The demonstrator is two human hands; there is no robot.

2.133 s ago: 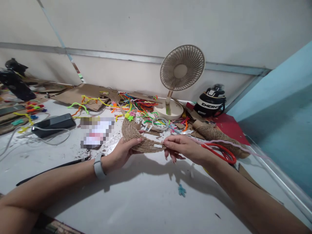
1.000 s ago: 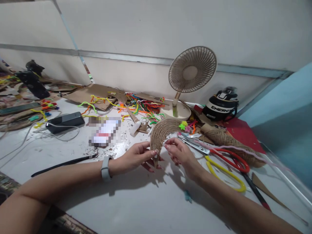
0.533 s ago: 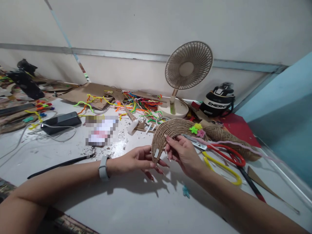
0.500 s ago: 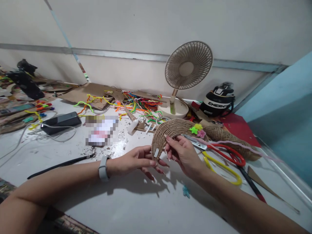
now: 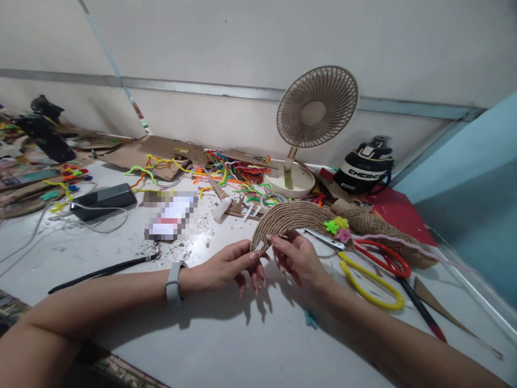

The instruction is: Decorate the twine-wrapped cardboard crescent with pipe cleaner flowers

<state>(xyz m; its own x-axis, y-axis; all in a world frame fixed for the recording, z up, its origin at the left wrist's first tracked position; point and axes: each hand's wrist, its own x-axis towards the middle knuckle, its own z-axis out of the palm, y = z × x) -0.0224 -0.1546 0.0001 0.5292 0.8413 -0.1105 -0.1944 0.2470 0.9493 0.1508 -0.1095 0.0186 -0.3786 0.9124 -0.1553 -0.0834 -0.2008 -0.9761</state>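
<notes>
Both my hands hold a curved, arch-shaped piece covered in rows of jute rope [image 5: 299,213], tilted above the table. My left hand [image 5: 230,264] pinches its left end, with the thumb on top near a small white strip [image 5: 259,246] and the fingers below. Closed on the inner edge is my right hand [image 5: 301,261], its thumb on the rope; its other fingers are partly hidden. Fuzzy flowers in green [image 5: 332,227], yellow and pink sit at the arch's right end. Scissors with red and yellow handles [image 5: 371,288] lie beside my right hand.
A fan [image 5: 317,113] stands behind the arch, left of a black bottle [image 5: 361,167]. A jute roll [image 5: 388,237] lies at right. Colourful pipe cleaners [image 5: 238,175] and cardboard [image 5: 141,153] clutter the back. A phone [image 5: 172,215] and power bank [image 5: 103,200] are at left.
My left thumb has come down onto the arch's left end, and its fingers have curled in. The arch has tipped flatter, its flowered end lower and further right.
</notes>
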